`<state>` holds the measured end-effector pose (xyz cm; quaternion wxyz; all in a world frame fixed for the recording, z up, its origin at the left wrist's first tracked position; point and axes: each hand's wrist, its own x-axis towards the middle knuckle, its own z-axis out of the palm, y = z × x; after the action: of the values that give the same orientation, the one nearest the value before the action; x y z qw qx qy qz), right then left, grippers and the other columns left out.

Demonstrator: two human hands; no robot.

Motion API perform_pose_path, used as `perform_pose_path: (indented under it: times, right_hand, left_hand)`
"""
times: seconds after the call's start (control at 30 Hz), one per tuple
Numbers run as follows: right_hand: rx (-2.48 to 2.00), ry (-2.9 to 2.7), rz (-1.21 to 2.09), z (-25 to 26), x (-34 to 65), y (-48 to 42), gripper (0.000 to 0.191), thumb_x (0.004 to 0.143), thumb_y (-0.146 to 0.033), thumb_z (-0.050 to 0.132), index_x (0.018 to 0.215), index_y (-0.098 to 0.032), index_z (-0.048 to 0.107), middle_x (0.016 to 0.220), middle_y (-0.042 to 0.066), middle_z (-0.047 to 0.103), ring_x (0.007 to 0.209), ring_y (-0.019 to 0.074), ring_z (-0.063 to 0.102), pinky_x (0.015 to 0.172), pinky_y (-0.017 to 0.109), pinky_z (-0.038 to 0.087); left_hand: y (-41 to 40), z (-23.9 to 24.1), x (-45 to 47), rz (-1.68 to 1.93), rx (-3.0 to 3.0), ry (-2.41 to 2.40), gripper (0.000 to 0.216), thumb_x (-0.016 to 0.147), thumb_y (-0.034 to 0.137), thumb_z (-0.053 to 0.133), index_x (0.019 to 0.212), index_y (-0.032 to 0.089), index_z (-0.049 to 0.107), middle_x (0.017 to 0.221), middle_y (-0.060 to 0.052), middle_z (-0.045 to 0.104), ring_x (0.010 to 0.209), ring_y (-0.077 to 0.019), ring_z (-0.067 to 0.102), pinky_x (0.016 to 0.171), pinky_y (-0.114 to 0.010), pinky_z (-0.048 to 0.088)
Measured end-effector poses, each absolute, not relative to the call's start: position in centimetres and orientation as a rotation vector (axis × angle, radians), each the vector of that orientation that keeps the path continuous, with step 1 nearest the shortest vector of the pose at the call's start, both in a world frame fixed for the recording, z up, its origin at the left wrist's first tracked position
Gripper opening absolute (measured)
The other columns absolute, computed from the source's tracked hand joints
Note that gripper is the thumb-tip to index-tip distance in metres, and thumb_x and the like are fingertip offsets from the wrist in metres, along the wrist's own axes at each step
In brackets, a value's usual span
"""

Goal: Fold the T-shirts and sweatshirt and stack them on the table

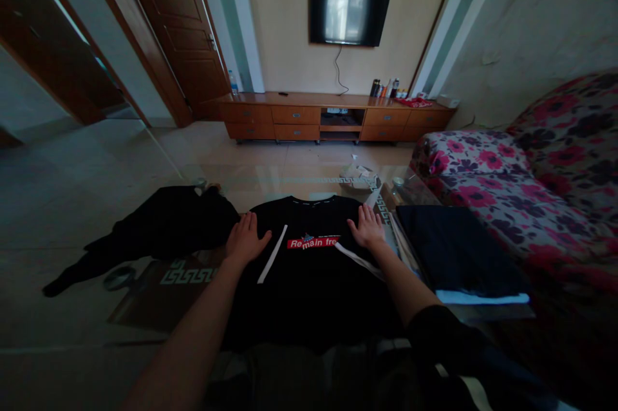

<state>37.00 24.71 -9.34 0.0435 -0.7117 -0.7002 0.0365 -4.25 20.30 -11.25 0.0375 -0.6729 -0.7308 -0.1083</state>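
A black T-shirt (309, 269) with a red and white chest label lies spread face up on a glass table (145, 314), collar pointing away from me. My left hand (245, 238) rests flat on its left shoulder area, fingers stretched out. My right hand (367, 228) lies flat on the right shoulder area, fingers apart. Both sleeves look folded inward, showing white stripes beside each hand. Neither hand holds anything.
A crumpled black garment (164, 227) lies left of the shirt. A folded dark pile (456, 253) sits at the right on the table. A floral sofa (531, 185) stands at the right. A wooden TV cabinet (338, 116) and wall TV (350, 9) are ahead.
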Motion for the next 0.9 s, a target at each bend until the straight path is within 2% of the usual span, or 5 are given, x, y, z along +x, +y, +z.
perform_pose_path:
  times: [0.23,0.47,0.57,0.77,0.9]
  right_hand:
    - [-2.137,-2.098,0.015,-9.4,36.3,24.5,0.073,0.103,-0.055,0.031,0.16,-0.009,0.029,0.17,0.015,0.019,0.157,0.0269,0.014,0.126,0.046,0.007]
    - [-1.919,-2.244,0.081,-5.9,37.8,23.6,0.042,0.106,-0.036,0.034,0.128,-0.018,0.065,0.133,0.014,0.064,0.125,0.026,0.058,0.114,0.037,0.034]
    - [-1.823,-2.346,0.156,-3.9,39.6,23.3,0.039,0.104,-0.029,0.04,0.137,-0.021,0.06,0.138,0.011,0.062,0.123,0.0246,0.058,0.108,0.034,0.039]
    - [-1.545,-2.613,0.181,-3.2,39.0,20.5,0.048,0.1,-0.014,0.041,0.141,-0.031,0.059,0.155,0.003,0.049,0.133,0.0234,0.046,0.11,0.037,0.037]
    - [-1.727,-2.604,0.154,-3.7,37.7,19.8,0.055,0.099,-0.012,0.037,0.148,-0.032,0.053,0.149,0.008,0.052,0.13,0.0277,0.044,0.106,0.042,0.038]
  left_hand:
    - [21.3,-11.4,-3.9,-0.4,-1.983,-2.187,0.078,0.094,0.058,0.043,0.153,0.007,0.041,0.16,-0.021,0.041,0.151,-0.0343,0.032,0.123,-0.051,0.024]
    - [18.3,-8.6,-2.5,-0.515,-2.231,-1.844,0.039,0.101,0.033,0.038,0.122,0.019,0.068,0.124,-0.015,0.067,0.124,-0.0296,0.059,0.111,-0.046,0.041]
    - [17.1,-8.4,-2.4,-0.548,-2.31,-1.864,0.039,0.101,0.035,0.04,0.125,0.022,0.066,0.127,-0.013,0.067,0.121,-0.0265,0.061,0.11,-0.043,0.044]
    - [15.6,-10.3,-2.8,-0.513,-2.4,-1.952,0.054,0.103,0.042,0.036,0.15,0.021,0.049,0.16,-0.01,0.045,0.146,-0.0261,0.042,0.12,-0.047,0.035]
    - [15.5,-10.7,-2.8,-0.46,-2.387,-1.973,0.056,0.104,0.044,0.033,0.152,0.021,0.048,0.161,-0.01,0.042,0.15,-0.0262,0.038,0.123,-0.048,0.03]
